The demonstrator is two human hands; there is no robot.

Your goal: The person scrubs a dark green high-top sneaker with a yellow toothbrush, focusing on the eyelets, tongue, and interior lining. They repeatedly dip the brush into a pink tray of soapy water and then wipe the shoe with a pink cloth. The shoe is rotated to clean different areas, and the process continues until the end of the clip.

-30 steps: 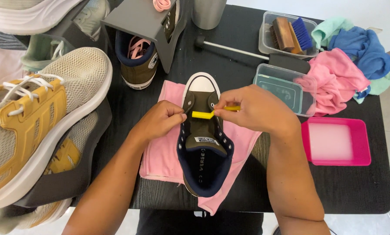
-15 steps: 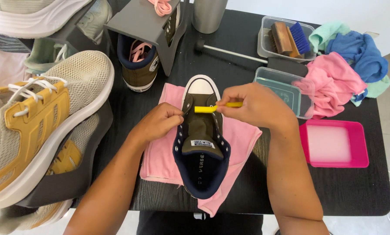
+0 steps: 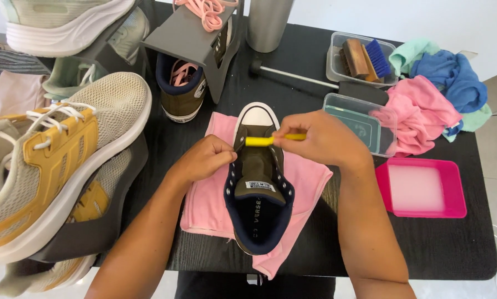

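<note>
A black bench [image 3: 437,249] is seen from above. A pink cloth [image 3: 204,205] is spread near its front edge, and an olive high-top shoe [image 3: 258,182] is laid on it. The shoe's eyelet edge is pinched by the left hand [image 3: 204,159]. A yellow lace [image 3: 259,140] is pinched across the shoe by the right hand [image 3: 323,138].

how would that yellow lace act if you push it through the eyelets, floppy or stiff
The yellow lace looks flat and probably floppy; only a short stretch shows, held across the olive high-top shoe between the left hand and right hand. It is likely light. Pushed unsupported it would probably buckle, so it seems to need pulling.
</note>
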